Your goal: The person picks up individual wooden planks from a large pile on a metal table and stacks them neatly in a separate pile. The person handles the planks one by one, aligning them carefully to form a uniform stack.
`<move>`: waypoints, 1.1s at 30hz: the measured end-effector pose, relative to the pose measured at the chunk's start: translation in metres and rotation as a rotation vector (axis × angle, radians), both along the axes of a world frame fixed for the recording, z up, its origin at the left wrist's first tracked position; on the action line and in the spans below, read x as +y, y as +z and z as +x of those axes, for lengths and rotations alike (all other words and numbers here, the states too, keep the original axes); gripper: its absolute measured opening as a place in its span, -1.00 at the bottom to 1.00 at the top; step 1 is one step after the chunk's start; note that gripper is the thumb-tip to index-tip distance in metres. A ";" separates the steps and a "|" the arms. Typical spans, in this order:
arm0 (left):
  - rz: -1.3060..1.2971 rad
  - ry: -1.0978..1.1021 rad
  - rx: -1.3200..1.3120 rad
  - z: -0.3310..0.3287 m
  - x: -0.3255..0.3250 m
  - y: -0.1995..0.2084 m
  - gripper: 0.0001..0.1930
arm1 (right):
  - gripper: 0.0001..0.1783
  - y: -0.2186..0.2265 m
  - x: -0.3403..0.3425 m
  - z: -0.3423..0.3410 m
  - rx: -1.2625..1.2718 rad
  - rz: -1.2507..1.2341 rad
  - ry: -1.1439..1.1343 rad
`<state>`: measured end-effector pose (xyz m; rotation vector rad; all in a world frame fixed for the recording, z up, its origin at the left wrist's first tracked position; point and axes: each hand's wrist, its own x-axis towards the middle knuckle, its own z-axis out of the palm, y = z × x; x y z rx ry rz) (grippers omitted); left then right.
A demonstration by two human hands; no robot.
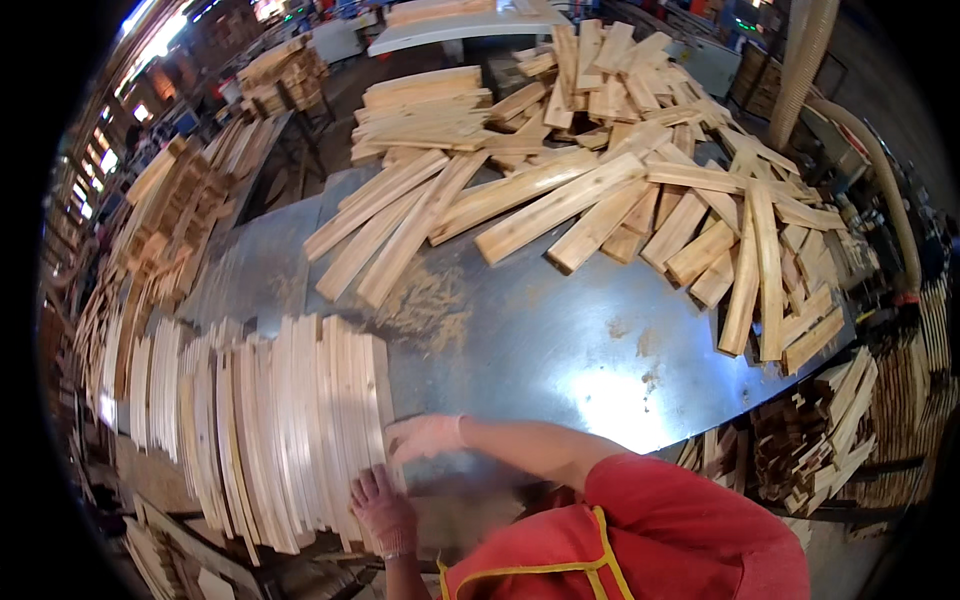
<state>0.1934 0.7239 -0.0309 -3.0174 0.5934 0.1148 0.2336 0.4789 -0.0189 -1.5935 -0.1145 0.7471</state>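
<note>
A long row of narrow wooden boards stands on edge, packed side by side, at the left of the metal table. My left hand, in a pale pinkish glove, lies with fingers stretched over the near end of the row's rightmost boards. Against the right face of the last board rests my right hand, also gloved, a little farther from me. Its fingers look extended and are slightly blurred. Neither hand is wrapped round a board.
A big loose heap of boards covers the far and right side of the metal table. Wood shavings lie mid-table. Stacked wood stands at far left, more pieces below right. A ribbed hose hangs at far right.
</note>
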 end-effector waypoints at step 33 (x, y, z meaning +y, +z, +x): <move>-0.845 -0.191 0.590 -0.031 -0.146 -0.090 -0.58 | -0.52 0.144 -0.494 -0.094 -0.571 -0.195 -1.649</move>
